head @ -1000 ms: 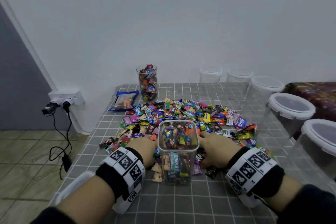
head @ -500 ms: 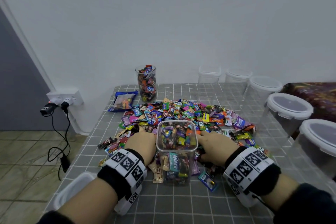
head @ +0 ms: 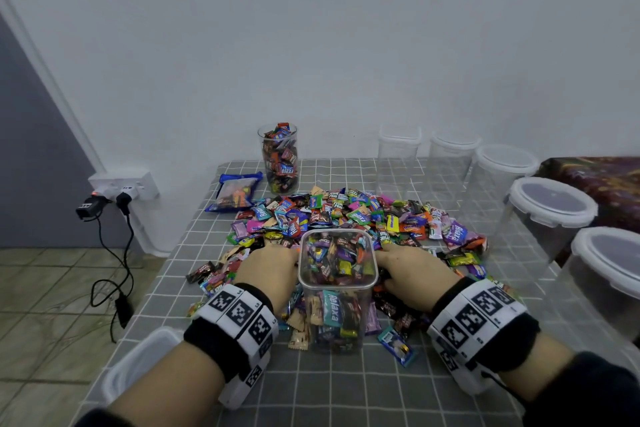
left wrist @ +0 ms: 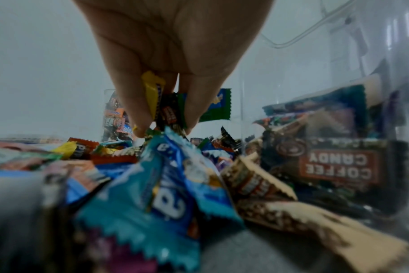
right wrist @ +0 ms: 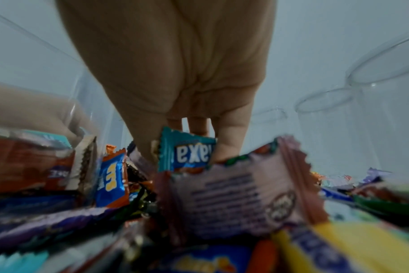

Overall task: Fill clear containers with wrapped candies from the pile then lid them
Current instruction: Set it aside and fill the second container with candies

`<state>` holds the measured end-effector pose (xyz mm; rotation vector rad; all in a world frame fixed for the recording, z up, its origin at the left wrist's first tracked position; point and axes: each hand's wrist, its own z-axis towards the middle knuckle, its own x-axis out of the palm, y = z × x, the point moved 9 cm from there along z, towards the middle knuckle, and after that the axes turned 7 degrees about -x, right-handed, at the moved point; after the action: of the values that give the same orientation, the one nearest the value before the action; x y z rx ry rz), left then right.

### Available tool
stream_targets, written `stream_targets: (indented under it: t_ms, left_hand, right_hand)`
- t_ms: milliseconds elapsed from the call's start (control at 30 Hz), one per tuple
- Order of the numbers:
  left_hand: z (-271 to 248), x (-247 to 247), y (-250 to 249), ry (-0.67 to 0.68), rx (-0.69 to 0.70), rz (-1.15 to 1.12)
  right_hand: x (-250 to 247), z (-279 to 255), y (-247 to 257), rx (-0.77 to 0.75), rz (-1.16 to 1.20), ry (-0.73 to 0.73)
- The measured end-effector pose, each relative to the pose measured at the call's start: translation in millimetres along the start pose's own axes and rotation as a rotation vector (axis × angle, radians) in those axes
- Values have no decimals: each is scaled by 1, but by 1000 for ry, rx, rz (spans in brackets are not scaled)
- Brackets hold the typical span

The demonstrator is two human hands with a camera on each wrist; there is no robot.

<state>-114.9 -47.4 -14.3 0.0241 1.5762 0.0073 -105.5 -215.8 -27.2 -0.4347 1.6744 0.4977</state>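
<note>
A square clear container (head: 337, 291), lidless and nearly full of wrapped candies, stands at the near edge of the candy pile (head: 346, 215). My left hand (head: 268, 267) lies in the pile just left of it, and in the left wrist view its fingers (left wrist: 140, 110) pinch a few candies (left wrist: 153, 96), yellow, brown and green. My right hand (head: 410, 272) lies in the pile just right of the container. In the right wrist view its fingers (right wrist: 229, 140) curl round a teal candy (right wrist: 187, 153). From the head view both sets of fingertips are hidden.
A round jar (head: 278, 158) full of candies and a blue packet (head: 237, 191) sit at the back left. Empty clear containers (head: 398, 163) line the back right, and lidded ones (head: 550, 204) the right edge. A white lid (head: 138, 364) lies at the near left corner.
Both hands have dug slightly further into the pile beside the container. A teal candy has come to lie on the cloth in front of the right hand.
</note>
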Motion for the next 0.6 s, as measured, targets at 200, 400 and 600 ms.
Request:
stream_targets:
  t_ms: [200,400,600]
  left_hand:
    - [-4,-6,0,-13,-10,-28]
    - [-4,-8,-1,-22,-12,-55]
    - [-5,-10,-2,-23,-6,-54]
  right_hand:
    - [-11,-5,-6,30,29,-60]
    - [-27,-16,-9,51,103,-161]
    - [-54,-27,-10,54,239,-284]
